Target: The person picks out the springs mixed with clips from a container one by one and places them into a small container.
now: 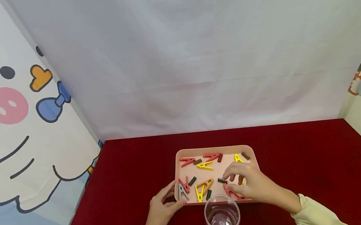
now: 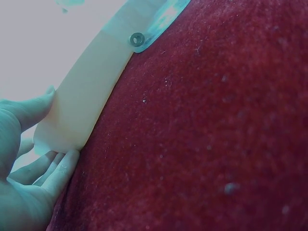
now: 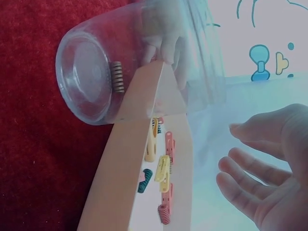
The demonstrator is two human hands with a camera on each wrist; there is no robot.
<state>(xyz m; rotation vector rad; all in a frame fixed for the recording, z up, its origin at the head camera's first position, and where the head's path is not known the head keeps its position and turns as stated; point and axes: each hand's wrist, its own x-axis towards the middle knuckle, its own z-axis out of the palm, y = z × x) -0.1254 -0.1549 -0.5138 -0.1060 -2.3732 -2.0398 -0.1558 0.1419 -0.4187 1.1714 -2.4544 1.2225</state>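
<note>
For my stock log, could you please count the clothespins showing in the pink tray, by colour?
Red clothespins: 4
Yellow clothespins: 3
Orange clothespin: 1
Grey clothespin: 1
Total: 9 showing in the tray; the right hand may cover more.

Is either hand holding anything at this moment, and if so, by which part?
The left hand holds the pink tray by its near-left corner, thumb and fingers on the rim. The right hand hovers over the tray with fingers relaxed; nothing shows in its grip.

The left hand [image 1: 162,207] lies curled with thumb out, while the right hand [image 1: 247,183] hovers, fingers loosely spread.
</note>
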